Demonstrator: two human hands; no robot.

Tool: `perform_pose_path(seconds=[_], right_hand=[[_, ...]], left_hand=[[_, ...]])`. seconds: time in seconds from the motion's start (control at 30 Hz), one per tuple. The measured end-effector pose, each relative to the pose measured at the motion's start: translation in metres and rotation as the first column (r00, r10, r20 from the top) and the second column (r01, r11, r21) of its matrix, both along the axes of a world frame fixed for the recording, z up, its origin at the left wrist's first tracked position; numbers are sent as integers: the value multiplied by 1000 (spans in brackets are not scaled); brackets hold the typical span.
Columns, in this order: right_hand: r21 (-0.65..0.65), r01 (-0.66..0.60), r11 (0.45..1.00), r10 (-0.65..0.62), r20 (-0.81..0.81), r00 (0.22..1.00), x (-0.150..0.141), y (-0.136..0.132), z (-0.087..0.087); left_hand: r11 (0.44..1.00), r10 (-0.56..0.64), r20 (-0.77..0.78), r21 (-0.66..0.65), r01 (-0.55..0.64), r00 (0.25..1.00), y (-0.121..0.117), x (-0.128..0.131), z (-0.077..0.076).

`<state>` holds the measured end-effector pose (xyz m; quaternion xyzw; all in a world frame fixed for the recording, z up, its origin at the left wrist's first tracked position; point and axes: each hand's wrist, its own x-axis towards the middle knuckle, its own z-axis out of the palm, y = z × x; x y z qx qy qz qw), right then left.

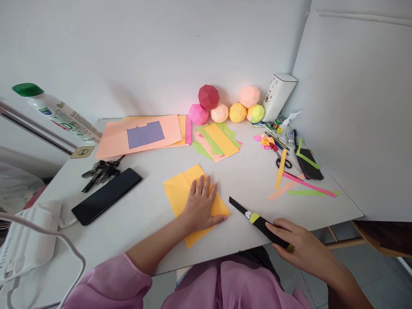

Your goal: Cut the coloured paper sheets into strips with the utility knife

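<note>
Flat on a sheet of orange paper (pixel 180 189) lies my left hand (pixel 201 206), its fingers stretched out and the thumb spread to the right. The paper rests on the white table and shows fold lines near its upper left corner. My right hand (pixel 292 240) grips a black and yellow utility knife (pixel 262 225) by its handle at the table's front edge. The knife's dark blade is out and points up and left towards the paper, a short gap away from it.
Behind the paper lie coloured paper scraps (pixel 222 143) and several faceted paper balls (pixel 209 97). Right: paper strips (pixel 309 184), scissors (pixel 285 162), a phone (pixel 310 165), a glue bottle (pixel 285 124). Left: another phone (pixel 106 196), keys (pixel 103 171), paper sheets (pixel 112 137), a green-capped bottle (pixel 61 111), a power strip (pixel 35 236).
</note>
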<state>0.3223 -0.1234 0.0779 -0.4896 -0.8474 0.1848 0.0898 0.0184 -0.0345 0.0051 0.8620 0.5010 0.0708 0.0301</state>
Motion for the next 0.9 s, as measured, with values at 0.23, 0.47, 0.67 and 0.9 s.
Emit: perform_pose_path(seconds=[0.23, 0.47, 0.67, 0.9], right_hand=[[-92, 70, 993, -71, -1, 998, 18, -3, 8], [-223, 93, 970, -102, -29, 994, 31, -14, 16], [-111, -2, 994, -3, -46, 999, 22, -12, 17], [-114, -22, 993, 17, -44, 999, 20, -10, 14]], left_hand=[[999, -28, 74, -36, 31, 997, 2, -7, 1], [995, -6, 175, -92, 23, 985, 3, -12, 6], [992, 36, 220, -129, -8, 975, 3, -11, 8], [993, 53, 256, -119, -23, 965, 4, -12, 7]])
